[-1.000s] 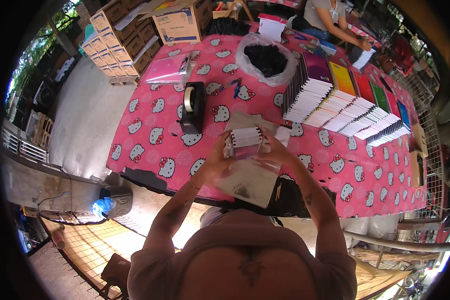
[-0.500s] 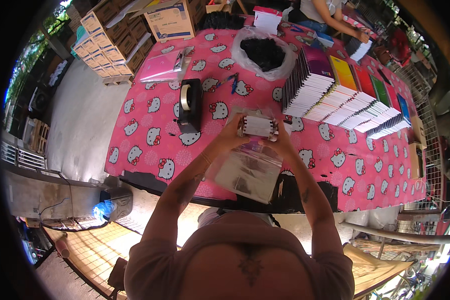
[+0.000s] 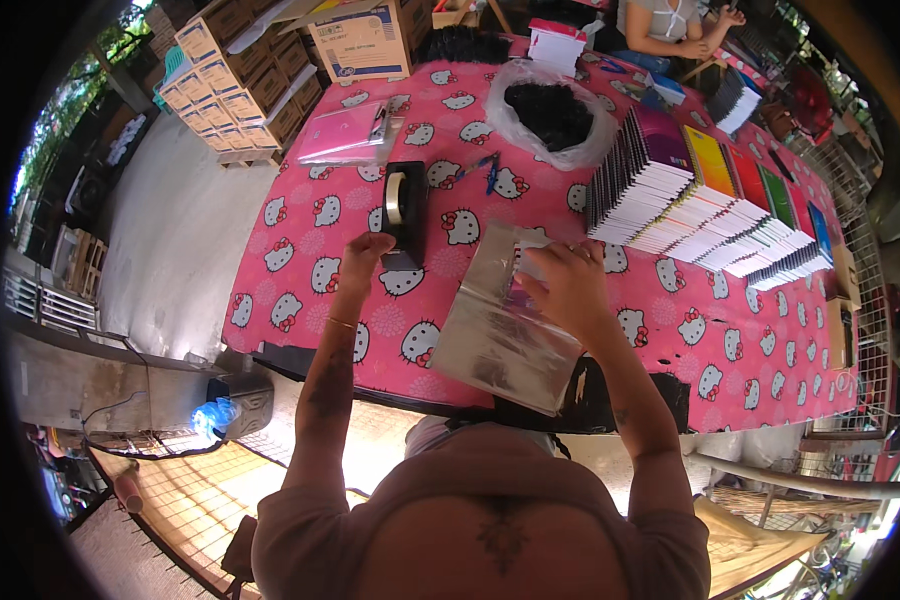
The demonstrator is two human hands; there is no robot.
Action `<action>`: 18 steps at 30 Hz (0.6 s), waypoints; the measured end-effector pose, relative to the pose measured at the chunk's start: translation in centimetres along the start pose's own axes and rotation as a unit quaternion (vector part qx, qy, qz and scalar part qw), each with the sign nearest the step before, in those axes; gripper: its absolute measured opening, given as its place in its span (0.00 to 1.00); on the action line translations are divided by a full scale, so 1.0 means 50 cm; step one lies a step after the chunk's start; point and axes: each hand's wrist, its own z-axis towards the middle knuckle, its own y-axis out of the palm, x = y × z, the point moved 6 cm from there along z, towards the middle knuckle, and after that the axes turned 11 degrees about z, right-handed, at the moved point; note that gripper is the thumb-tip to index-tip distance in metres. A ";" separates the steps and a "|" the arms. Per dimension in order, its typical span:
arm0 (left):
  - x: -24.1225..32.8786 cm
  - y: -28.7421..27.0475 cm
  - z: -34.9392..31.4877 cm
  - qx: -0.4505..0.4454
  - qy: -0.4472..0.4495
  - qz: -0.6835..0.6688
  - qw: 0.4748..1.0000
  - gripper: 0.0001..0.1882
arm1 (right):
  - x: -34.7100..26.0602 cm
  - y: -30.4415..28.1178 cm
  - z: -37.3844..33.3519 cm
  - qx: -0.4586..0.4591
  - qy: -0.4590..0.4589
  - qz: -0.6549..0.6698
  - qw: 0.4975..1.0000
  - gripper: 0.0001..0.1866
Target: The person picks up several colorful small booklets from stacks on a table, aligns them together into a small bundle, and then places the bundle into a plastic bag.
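My left hand [image 3: 368, 252] is closed, fingertips pinched together, beside the front end of a black tape dispenser [image 3: 406, 215] with a roll of clear tape. Whether it pinches anything is too small to make out. My right hand [image 3: 575, 283] curls over a small bundle of spiral notebooks [image 3: 526, 258], thumb apart from the fingers, and hides most of it. White pages and a dark coil edge show at its left. Under the bundle lie clear plastic sleeves [image 3: 495, 345], reaching toward the table's front edge, with a purple patch visible near my thumb.
Colourful spiral notebooks [image 3: 660, 190] stand in tall stacks at the right. Behind lie a plastic bag of black coils [image 3: 550, 115], blue-handled pliers [image 3: 492, 175] and pink covers in plastic [image 3: 345, 135]. Cartons [image 3: 360, 45] stand at the far left. A co-worker [image 3: 670, 30] sits at the far right.
My left hand has let go of the notebook bundle and moved left to the tape dispenser. My right hand has turned over the bundle. The co-worker's hands have lifted off a notebook stack.
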 end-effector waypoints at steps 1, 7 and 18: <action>0.027 0.040 -0.028 0.025 0.049 -0.021 0.998 0.12 | 0.012 0.000 -0.002 0.015 0.008 -0.007 1.000 0.20; -0.032 -0.017 -0.058 0.141 0.167 0.235 0.947 0.07 | -0.021 0.041 0.023 0.023 -0.001 -0.009 1.000 0.22; 0.250 0.312 -0.068 -0.326 0.345 0.140 0.869 0.09 | -0.017 0.034 0.039 -0.030 0.083 -0.004 0.996 0.23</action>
